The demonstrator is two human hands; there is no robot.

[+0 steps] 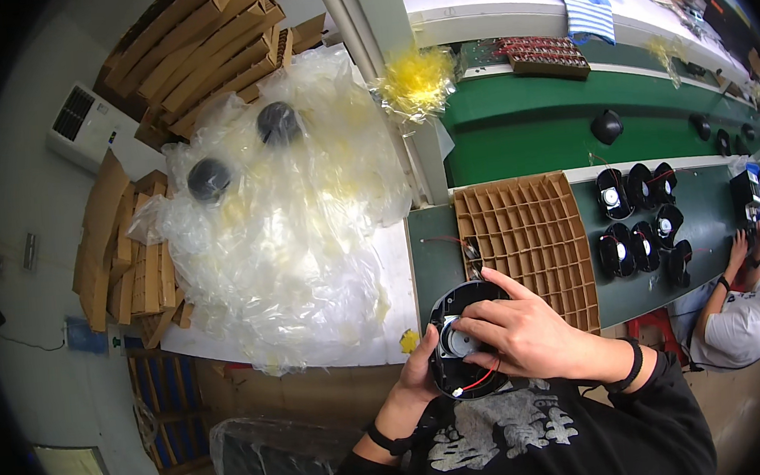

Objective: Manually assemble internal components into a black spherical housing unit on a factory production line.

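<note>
At the bench edge in front of me, a round black housing [446,307] is held with its open side up. Inside it sits a small speaker [462,344] with a silver round back. My left hand [418,376] grips the housing by its left rim. My right hand [523,328] reaches over from the right, its curled fingertips on the speaker and its index finger stretched toward the far rim. A red wire [480,379] runs inside the housing, and a white connector [457,392] shows at the near rim. The fingertips partly cover the speaker.
A cardboard divider tray [537,243] lies just beyond my hands. Several black housings with speakers [613,197] stand right of it. A green conveyor belt [522,119] runs behind. Plastic sheeting [291,244] covers the left table. A co-worker [739,316] sits at the far right.
</note>
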